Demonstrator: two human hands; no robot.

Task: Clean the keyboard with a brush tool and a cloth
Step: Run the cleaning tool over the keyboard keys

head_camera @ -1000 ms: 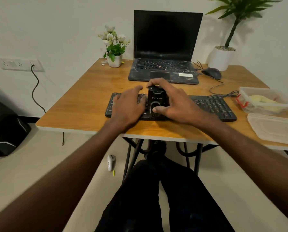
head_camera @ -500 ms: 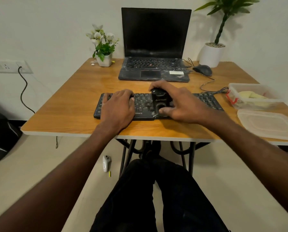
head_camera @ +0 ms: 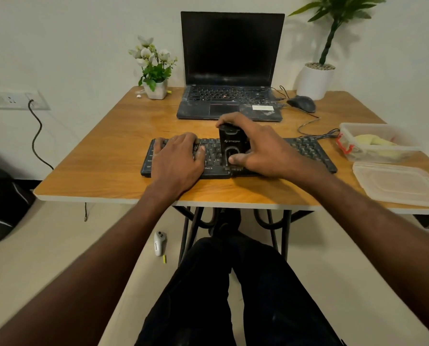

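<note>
A black keyboard (head_camera: 305, 148) lies across the front of the wooden table (head_camera: 113, 156). My right hand (head_camera: 260, 148) grips a black brush tool (head_camera: 229, 143) that stands on the middle keys, bristles down near the keyboard's front edge. My left hand (head_camera: 178, 158) lies flat on the left half of the keyboard, fingers spread, pressing it down. A yellow cloth (head_camera: 373, 142) sits inside a clear plastic box (head_camera: 380, 158) at the right of the table.
An open black laptop (head_camera: 230, 71) stands behind the keyboard, a mouse (head_camera: 302, 103) and cable to its right. A flower pot (head_camera: 156, 88) and a plant pot (head_camera: 313, 81) sit at the back. The box lid (head_camera: 403, 183) lies front right.
The brush tool and my right hand slid right along the keys and then stayed near the middle. My left hand shifted left on the keyboard. The camera view also moved.
</note>
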